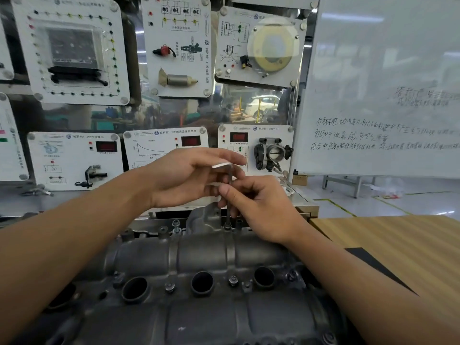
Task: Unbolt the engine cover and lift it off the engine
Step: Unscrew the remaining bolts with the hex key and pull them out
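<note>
Though slim, L-shaped steel hex key [230, 173]

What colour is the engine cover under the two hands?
Dark grey; the engine cover shows best in the head view.

My left hand [184, 178] sits left of the hex key [230, 176], fingers nearly straight and laid against its short top arm. My right hand [261, 210] is right of the key, thumb and curled fingers pinching its upright shaft. Both bare forearms reach in from below it.
</note>
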